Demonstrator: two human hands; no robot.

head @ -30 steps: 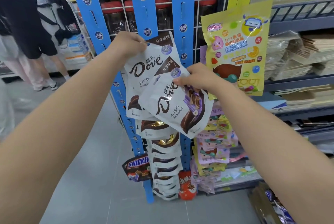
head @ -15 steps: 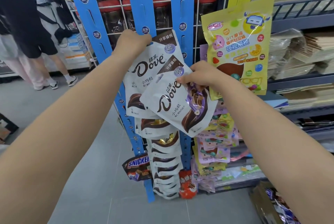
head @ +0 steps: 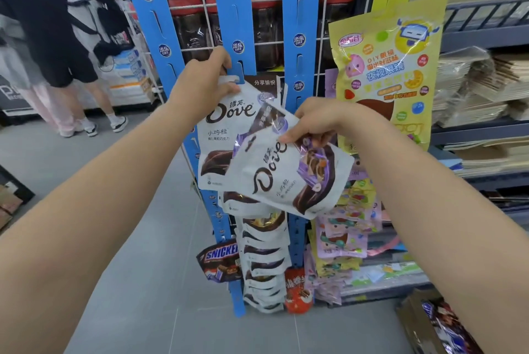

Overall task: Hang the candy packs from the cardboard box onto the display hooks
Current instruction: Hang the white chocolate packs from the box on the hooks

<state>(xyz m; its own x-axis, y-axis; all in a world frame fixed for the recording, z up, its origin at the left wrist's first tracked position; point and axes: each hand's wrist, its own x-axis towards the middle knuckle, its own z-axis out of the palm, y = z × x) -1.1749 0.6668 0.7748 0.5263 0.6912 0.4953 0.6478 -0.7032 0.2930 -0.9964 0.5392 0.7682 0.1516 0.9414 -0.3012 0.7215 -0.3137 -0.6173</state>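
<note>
The Dove pack (head: pixel 229 124) on top is white and brown, and I hold it up flat against the middle blue strip (head: pixel 232 10) of the rack. My left hand (head: pixel 204 79) has its fingers pinched on the top left corner of this pack, right by the little hang hole. A second Dove pack (head: pixel 286 179) is in my right hand (head: pixel 317 119). My fingers there are curled and pinch its top edge. This pack is tilted and lies partly over the first one, a bit lower and to the right. Below both packs, a row of more Dove packs (head: pixel 263 253) hangs down the same strip, one over the other. A Snickers pack (head: pixel 220 263) hangs just left of that row, and a small red pack (head: pixel 297 293) hangs near the bottom on the right. A big yellow pack (head: pixel 386 67) hangs on the right side of the rack, with small bright packs under it. The cardboard box (head: pixel 412 322) sits on the gray floor (head: pixel 114 182) at the bottom right, with shiny packs inside. Behind the wire grid stand dark jars (head: pixel 186 24) with red lids. Far to the left, a person (head: pixel 43 24) in a black top stands by other shelves.
</note>
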